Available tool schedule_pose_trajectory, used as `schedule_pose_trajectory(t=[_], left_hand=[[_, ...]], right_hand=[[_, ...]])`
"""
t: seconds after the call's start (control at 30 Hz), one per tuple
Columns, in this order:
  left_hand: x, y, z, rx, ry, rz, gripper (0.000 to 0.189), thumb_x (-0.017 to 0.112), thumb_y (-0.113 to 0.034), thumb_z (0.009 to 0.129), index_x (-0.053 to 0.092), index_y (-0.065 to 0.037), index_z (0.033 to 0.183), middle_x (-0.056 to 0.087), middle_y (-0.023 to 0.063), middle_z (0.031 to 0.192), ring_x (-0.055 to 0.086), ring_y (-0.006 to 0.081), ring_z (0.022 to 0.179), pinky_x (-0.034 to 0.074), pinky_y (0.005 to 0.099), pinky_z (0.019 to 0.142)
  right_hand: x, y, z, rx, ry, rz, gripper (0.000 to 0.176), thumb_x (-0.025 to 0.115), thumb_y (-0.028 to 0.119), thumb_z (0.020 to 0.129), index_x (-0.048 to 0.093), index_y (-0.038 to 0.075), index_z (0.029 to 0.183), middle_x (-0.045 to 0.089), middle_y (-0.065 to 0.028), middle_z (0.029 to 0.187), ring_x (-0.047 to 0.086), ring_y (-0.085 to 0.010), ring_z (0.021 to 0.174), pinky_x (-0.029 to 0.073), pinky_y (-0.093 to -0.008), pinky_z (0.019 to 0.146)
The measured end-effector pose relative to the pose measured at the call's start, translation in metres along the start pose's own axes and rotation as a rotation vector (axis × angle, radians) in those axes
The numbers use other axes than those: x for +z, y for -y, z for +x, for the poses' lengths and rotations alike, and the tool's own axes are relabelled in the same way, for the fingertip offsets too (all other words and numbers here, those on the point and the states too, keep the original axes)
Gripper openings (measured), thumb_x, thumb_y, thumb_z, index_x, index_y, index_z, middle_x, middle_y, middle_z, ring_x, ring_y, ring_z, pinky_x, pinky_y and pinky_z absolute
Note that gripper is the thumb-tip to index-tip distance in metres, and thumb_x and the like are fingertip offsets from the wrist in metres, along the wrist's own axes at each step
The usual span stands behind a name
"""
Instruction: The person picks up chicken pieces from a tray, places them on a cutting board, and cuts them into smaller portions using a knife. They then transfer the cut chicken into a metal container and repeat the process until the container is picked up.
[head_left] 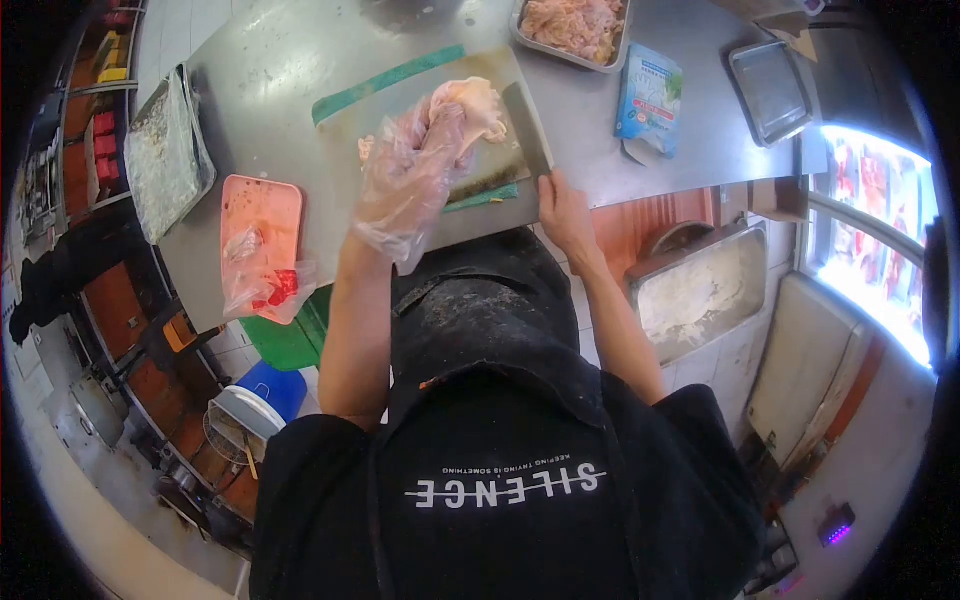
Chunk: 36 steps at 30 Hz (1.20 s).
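Observation:
My left hand (425, 150), in a loose clear plastic glove, is closed on a piece of raw chicken (470, 105) above a cutting board (390, 95). The board is stained and has a green cloth (390, 82) showing beneath its edges. My bare right hand (566, 212) grips a wide knife (527, 125) at the table's near edge. Its broad grey blade lies along the right side of the board, pointing away from me. Small pale scraps (365, 150) sit by the glove. My fingers hide most of the knife's handle.
On the steel table (270, 100) are a tray of raw chicken (575, 30), a blue packet (650, 105), an empty metal tray (770, 90) and a pink tray (262, 205) with plastic and red bits. A pan of white powder (700, 290) stands lower right.

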<state>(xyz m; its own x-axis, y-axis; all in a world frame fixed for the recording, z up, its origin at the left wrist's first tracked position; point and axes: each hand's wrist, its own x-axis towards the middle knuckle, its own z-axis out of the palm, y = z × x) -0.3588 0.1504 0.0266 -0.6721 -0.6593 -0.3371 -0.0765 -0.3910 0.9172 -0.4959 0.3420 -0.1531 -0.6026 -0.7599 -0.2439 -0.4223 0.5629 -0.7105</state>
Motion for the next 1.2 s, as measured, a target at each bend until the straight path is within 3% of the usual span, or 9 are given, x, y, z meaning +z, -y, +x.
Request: schedule_pose_trajectory(t=[0.07, 0.2, 0.4, 0.43, 0.53, 0.57, 0.67, 0.77, 1.2], left_hand=[[-0.007, 0.048, 0.006, -0.127, -0.113, -0.16, 0.029, 0.058, -0.028, 0.106, 0.068, -0.004, 0.119, 0.064, -0.0025, 0.093, 0.049, 0.0051, 0.07, 0.042, 0.0234, 0.061], [-0.066, 0.179, 0.006, -0.548, -0.251, 0.523, 0.033, 0.052, -0.031, 0.102, 0.068, -0.005, 0.088, 0.058, 0.0009, 0.068, 0.051, 0.0106, 0.056, 0.041, 0.029, 0.052], [-0.103, 0.201, -0.013, -0.496, -0.269, 0.766, 0.039, 0.053, -0.029, 0.095, 0.075, -0.001, 0.079, 0.07, 0.0185, 0.073, 0.071, 0.0323, 0.071, 0.051, 0.0441, 0.07], [-0.127, 0.201, -0.011, -0.164, 0.111, 1.158, 0.035, 0.054, -0.03, 0.095, 0.077, -0.004, 0.09, 0.073, 0.02, 0.085, 0.071, 0.0372, 0.08, 0.053, 0.0476, 0.075], [-0.122, 0.195, -0.032, -0.354, -0.462, 1.447, 0.022, 0.062, -0.024, 0.091, 0.075, -0.007, 0.097, 0.072, 0.0189, 0.087, 0.071, 0.0381, 0.083, 0.053, 0.0492, 0.077], [-0.1, 0.17, -0.044, -0.168, -0.523, 1.247, 0.014, 0.065, -0.016, 0.088, 0.072, -0.007, 0.097, 0.069, 0.0187, 0.084, 0.068, 0.0392, 0.08, 0.053, 0.0506, 0.075], [-0.067, 0.154, -0.027, 0.374, -0.41, 1.247, 0.014, 0.064, -0.017, 0.093, 0.068, -0.006, 0.102, 0.068, 0.0164, 0.088, 0.066, 0.0392, 0.085, 0.053, 0.0485, 0.076], [-0.052, 0.176, 0.007, 0.544, -0.28, 1.184, 0.021, 0.07, -0.01, 0.087, 0.065, -0.007, 0.107, 0.067, 0.0146, 0.097, 0.063, 0.0397, 0.088, 0.053, 0.0487, 0.079], [-0.063, 0.212, 0.027, 0.552, -0.256, 1.09, 0.022, 0.066, -0.004, 0.082, 0.063, -0.006, 0.103, 0.065, 0.0163, 0.102, 0.062, 0.0394, 0.094, 0.051, 0.0492, 0.08]], right_hand=[[-0.003, 0.0, -0.004, 0.027, -0.063, 0.001, 0.024, 0.049, 0.027, 0.105, 0.055, 0.005, 0.099, 0.065, -0.0293, 0.078, 0.063, -0.0545, 0.076, 0.048, -0.0635, 0.069], [0.003, 0.021, -0.009, 0.036, -0.105, -0.032, 0.023, 0.048, 0.027, 0.105, 0.054, 0.005, 0.1, 0.066, -0.0286, 0.077, 0.064, -0.0539, 0.076, 0.05, -0.0628, 0.069], [0.022, 0.051, -0.014, -0.055, 0.294, -0.307, 0.018, 0.046, 0.025, 0.104, 0.048, 0.007, 0.108, 0.067, -0.0303, 0.077, 0.066, -0.0531, 0.074, 0.051, -0.0644, 0.065], [0.024, 0.05, -0.011, -0.045, 0.273, -0.301, 0.018, 0.045, 0.025, 0.104, 0.048, 0.008, 0.108, 0.067, -0.0302, 0.076, 0.066, -0.0531, 0.074, 0.051, -0.0643, 0.065], [0.025, 0.045, -0.005, -0.027, 0.235, -0.291, 0.016, 0.044, 0.024, 0.105, 0.047, 0.008, 0.109, 0.067, -0.0299, 0.075, 0.066, -0.0532, 0.073, 0.052, -0.0638, 0.063], [0.023, 0.046, -0.006, -0.033, 0.248, -0.298, 0.016, 0.044, 0.023, 0.105, 0.047, 0.008, 0.109, 0.067, -0.0298, 0.075, 0.066, -0.0531, 0.073, 0.052, -0.0636, 0.063], [0.014, 0.055, -0.014, -0.04, 0.321, -0.332, 0.016, 0.044, 0.022, 0.104, 0.047, 0.007, 0.109, 0.067, -0.0296, 0.076, 0.066, -0.0531, 0.073, 0.052, -0.0631, 0.063], [0.018, 0.052, -0.03, -0.056, 0.357, -0.351, 0.016, 0.045, 0.02, 0.103, 0.047, 0.006, 0.111, 0.068, -0.0291, 0.078, 0.067, -0.0521, 0.073, 0.053, -0.0622, 0.063], [0.061, 0.082, 0.016, -0.083, 0.308, -0.402, 0.02, 0.051, 0.016, 0.098, 0.047, 0.006, 0.115, 0.071, -0.0263, 0.085, 0.07, -0.0492, 0.077, 0.056, -0.0586, 0.065]])
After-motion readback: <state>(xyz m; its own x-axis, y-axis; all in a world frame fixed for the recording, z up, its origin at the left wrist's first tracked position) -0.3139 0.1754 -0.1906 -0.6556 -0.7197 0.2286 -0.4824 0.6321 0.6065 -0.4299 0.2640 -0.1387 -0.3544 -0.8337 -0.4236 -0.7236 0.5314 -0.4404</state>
